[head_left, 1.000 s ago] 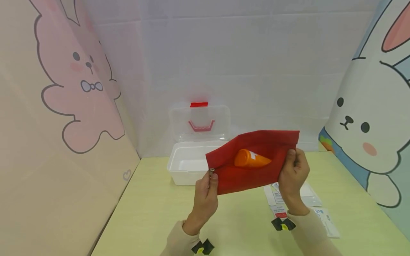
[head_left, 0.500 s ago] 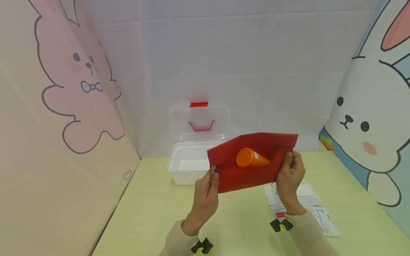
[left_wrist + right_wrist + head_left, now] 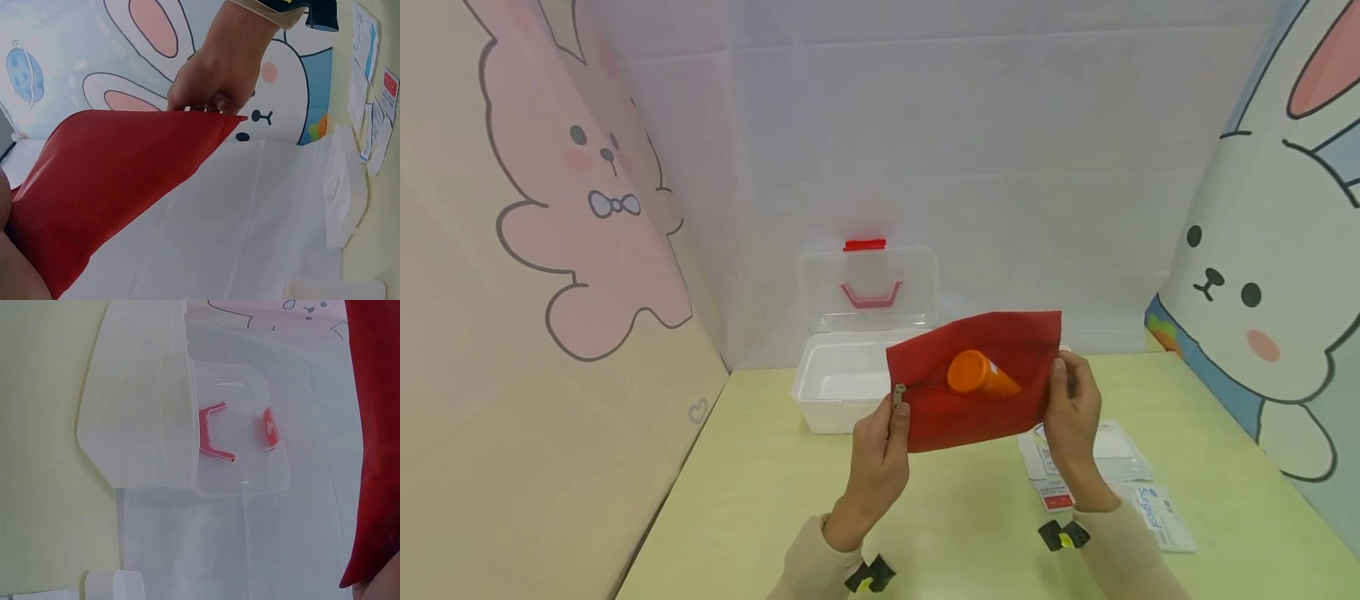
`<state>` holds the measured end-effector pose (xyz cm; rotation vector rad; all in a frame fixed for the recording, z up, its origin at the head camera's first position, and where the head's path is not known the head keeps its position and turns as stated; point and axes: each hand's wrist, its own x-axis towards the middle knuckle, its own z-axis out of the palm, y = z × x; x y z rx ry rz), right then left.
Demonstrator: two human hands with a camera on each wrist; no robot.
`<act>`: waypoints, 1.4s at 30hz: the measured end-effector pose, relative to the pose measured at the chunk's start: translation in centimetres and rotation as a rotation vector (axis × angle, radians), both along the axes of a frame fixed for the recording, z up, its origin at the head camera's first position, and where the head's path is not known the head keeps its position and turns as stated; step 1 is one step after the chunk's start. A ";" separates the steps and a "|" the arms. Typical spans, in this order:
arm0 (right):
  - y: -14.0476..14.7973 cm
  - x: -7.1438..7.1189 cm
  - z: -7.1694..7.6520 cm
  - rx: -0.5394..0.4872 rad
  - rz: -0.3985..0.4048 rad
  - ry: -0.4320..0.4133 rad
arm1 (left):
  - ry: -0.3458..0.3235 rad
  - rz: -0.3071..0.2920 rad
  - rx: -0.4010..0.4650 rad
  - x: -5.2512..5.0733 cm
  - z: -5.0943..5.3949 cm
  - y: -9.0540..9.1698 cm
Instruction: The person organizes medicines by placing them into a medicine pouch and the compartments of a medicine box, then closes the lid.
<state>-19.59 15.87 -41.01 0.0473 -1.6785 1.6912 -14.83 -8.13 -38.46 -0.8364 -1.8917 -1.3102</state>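
Observation:
Both hands hold a red zip pouch (image 3: 970, 417) above the table, its mouth gaping toward the head camera. Inside lies an orange bottle (image 3: 973, 375), tilted, its round end toward me and its lower part hidden by the fabric. My left hand (image 3: 880, 454) pinches the left edge, the thumb beside the metal zipper pull (image 3: 898, 392). At the opposite edge my right hand (image 3: 1072, 412) grips the side with thumb and curled fingers. The left wrist view shows the pouch's outer face (image 3: 119, 175) stretched between the hands.
Behind the pouch stands a white box (image 3: 838, 412), its clear lid (image 3: 868, 287) raised against the back sheet. Flat packets, among them a surgical one (image 3: 1161, 517), lie on the table at right. A small white object (image 3: 112, 584) appears low in the right wrist view.
My right hand has moved left with the pouch's right edge, closer to my left hand. The bottle has turned slightly, its round end facing me more. My left hand has barely moved.

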 end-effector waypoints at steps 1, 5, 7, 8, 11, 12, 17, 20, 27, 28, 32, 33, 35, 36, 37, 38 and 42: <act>0.0 0.0 0.0 0.008 0.008 -0.002 | -0.005 0.004 -0.004 0.0 0.1 0.0; 0.2 0.2 0.4 0.061 -0.012 -0.006 | 0.021 0.035 -0.023 -0.1 0.1 -0.1; 0.2 0.3 0.8 0.110 -0.052 -0.013 | 0.016 0.046 -0.026 -0.2 0.0 -0.2; 0.2 0.3 1.0 0.132 -0.073 -0.016 | 0.011 0.050 -0.027 -0.2 0.0 -0.2; 0.2 0.6 1.6 0.199 -0.138 -0.018 | -0.034 0.051 -0.026 -0.3 -0.2 -0.2; 0.2 0.7 1.7 0.220 -0.158 -0.009 | -0.049 0.057 -0.028 -0.3 -0.3 -0.2; -0.3 1.6 2.8 0.284 -0.190 0.093 | -0.098 0.076 -0.039 -0.3 -0.5 -0.1; -1.1 2.6 3.5 0.319 -0.138 0.145 | -0.113 0.089 -0.051 -0.4 -0.5 0.0; -3.2 4.3 5.1 0.511 0.086 0.229 | -0.146 0.105 -0.079 -0.4 -0.6 0.2; -3.4 4.4 5.3 0.539 0.122 0.233 | -0.147 0.107 -0.085 -0.4 -0.6 0.2; -4.5 4.6 5.9 0.622 0.246 0.248 | -0.148 0.105 -0.091 -0.3 -0.6 0.4; -4.7 4.6 6.0 0.635 0.270 0.251 | -0.148 0.097 -0.089 -0.2 -0.6 0.5; -5.2 4.7 6.1 0.659 0.311 0.259 | -0.152 0.083 -0.084 -0.2 -0.6 0.6; -5.4 4.7 6.1 0.667 0.330 0.259 | -0.152 0.078 -0.083 -0.2 -0.6 0.6; -5.5 4.7 6.1 0.674 0.343 0.259 | -0.153 0.072 -0.083 -0.2 -0.6 0.6; -5.7 4.7 6.1 0.681 0.351 0.255 | -0.151 0.068 -0.085 -0.1 -0.6 0.7; -6.2 4.7 6.1 0.708 0.359 0.226 | -0.136 0.064 -0.095 -0.2 -0.8 0.8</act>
